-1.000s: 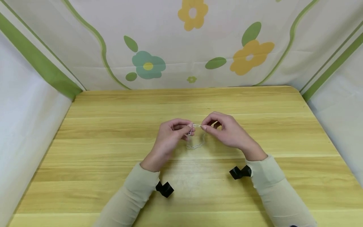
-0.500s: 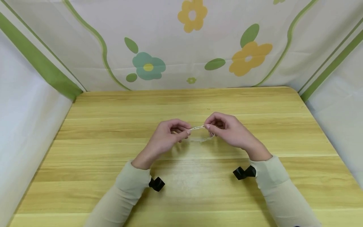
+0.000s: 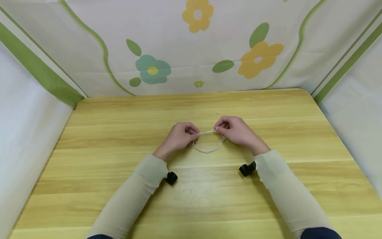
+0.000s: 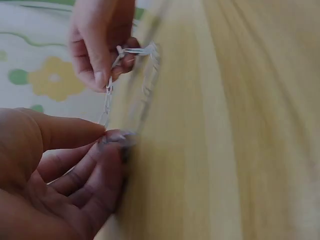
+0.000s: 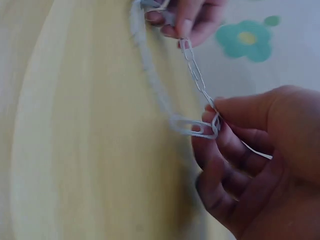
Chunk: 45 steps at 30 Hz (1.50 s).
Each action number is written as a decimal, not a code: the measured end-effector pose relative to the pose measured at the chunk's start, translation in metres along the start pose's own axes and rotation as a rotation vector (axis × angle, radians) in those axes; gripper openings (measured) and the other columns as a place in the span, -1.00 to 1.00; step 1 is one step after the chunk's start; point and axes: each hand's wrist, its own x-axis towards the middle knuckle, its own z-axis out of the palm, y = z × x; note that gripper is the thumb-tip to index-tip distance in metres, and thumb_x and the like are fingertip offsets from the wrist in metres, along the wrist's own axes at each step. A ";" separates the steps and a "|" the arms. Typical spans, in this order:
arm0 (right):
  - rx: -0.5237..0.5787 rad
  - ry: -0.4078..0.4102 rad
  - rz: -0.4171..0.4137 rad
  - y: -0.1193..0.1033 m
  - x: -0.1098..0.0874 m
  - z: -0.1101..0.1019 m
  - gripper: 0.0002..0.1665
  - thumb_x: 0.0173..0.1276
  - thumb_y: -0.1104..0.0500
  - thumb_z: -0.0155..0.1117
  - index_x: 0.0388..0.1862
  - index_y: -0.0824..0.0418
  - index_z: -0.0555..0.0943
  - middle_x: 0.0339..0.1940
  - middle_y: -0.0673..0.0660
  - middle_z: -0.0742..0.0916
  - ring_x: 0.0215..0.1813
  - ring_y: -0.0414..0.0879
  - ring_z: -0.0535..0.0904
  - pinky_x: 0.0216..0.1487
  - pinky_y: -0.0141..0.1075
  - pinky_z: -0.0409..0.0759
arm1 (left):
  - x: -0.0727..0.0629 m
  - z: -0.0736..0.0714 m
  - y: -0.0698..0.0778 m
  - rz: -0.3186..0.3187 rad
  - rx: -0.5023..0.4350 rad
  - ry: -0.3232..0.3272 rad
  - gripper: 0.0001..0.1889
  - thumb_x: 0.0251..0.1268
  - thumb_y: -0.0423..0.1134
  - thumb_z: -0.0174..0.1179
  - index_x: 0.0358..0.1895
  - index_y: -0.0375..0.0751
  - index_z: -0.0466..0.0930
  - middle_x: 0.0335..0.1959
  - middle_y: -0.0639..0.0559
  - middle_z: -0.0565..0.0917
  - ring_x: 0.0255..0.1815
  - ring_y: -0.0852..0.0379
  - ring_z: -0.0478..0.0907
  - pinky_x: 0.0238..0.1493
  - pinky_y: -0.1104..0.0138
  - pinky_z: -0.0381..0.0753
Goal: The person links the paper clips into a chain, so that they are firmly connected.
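Observation:
A chain of linked white paper clips makes a loop between my hands. My left hand pinches it at the left between thumb and index finger, and my right hand pinches it at the right. The stretch between the two pinches runs nearly straight, while the rest sags in a curve toward me. In the right wrist view, the long rounded wire of single paper clips is plain beside the right thumb. From the left wrist, the far side of the paper clip chain looks blurred. Fingertips hide the pinched links.
Both hands are over a light wood-grain table. Behind it hangs a white curtain printed with flowers and green leaves, and pale cloth closes off both sides. Small black camera mounts stick out at the cuffs.
The hands first drew apart, stretching the top links between them. The chain's lower part swung right, then opened into a wider, rounder loop. Both forearms now reach slightly farther forward.

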 end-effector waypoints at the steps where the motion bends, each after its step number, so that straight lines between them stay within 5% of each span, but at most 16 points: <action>1: -0.014 0.006 0.007 0.002 0.004 0.002 -0.85 0.64 0.12 0.28 -0.07 0.12 0.76 -0.18 0.12 0.77 -0.15 -0.03 0.62 -0.05 -0.19 0.58 | 0.004 0.001 -0.002 0.010 0.026 0.016 -0.92 0.50 -0.33 0.35 -0.08 -0.24 0.78 -0.24 -0.10 0.79 -0.40 0.11 0.63 -0.36 0.37 0.62; 7: -0.065 0.060 0.015 0.006 0.018 0.008 -0.85 0.63 0.13 0.27 -0.09 0.11 0.76 -0.22 0.10 0.76 -0.19 -0.02 0.61 -0.06 -0.18 0.57 | 0.021 0.005 -0.004 0.094 0.126 0.109 -0.94 0.46 -0.35 0.37 -0.15 -0.26 0.81 -0.25 -0.11 0.80 -0.25 0.07 0.67 -0.17 0.36 0.62; 12: -0.097 0.097 0.009 0.006 0.021 0.009 -0.83 0.64 0.10 0.28 -0.05 0.14 0.75 -0.19 0.12 0.74 -0.17 -0.01 0.61 -0.06 -0.18 0.56 | 0.026 0.010 -0.003 0.081 0.162 0.153 -0.94 0.46 -0.35 0.37 -0.18 -0.25 0.81 -0.28 -0.09 0.79 -0.27 0.08 0.66 -0.19 0.35 0.61; 20: -0.129 0.111 -0.028 0.010 0.012 0.007 -0.86 0.51 0.14 0.42 -0.07 0.19 0.72 -0.18 0.13 0.73 -0.20 -0.01 0.60 -0.11 -0.20 0.56 | 0.027 0.013 -0.005 0.064 0.204 0.161 -0.94 0.48 -0.35 0.35 -0.17 -0.24 0.80 -0.25 -0.07 0.78 -0.24 0.08 0.64 -0.16 0.31 0.63; 28: -0.159 0.109 -0.006 0.009 0.016 0.004 -0.94 0.52 0.22 0.40 -0.12 0.19 0.73 -0.19 0.14 0.76 -0.17 0.00 0.64 -0.05 -0.17 0.60 | 0.036 0.005 -0.011 0.114 0.243 0.173 -0.94 0.48 -0.38 0.35 -0.16 -0.26 0.80 -0.24 -0.11 0.79 -0.23 0.05 0.67 -0.12 0.28 0.68; 45: -0.146 0.152 0.093 0.008 0.036 -0.002 -0.89 0.57 0.15 0.36 -0.07 0.17 0.71 -0.06 0.18 0.69 -0.05 0.09 0.60 0.07 -0.05 0.59 | 0.053 -0.004 -0.009 0.032 0.190 0.253 -0.93 0.50 -0.30 0.36 -0.14 -0.19 0.81 -0.23 -0.06 0.75 -0.22 0.05 0.64 -0.14 0.25 0.61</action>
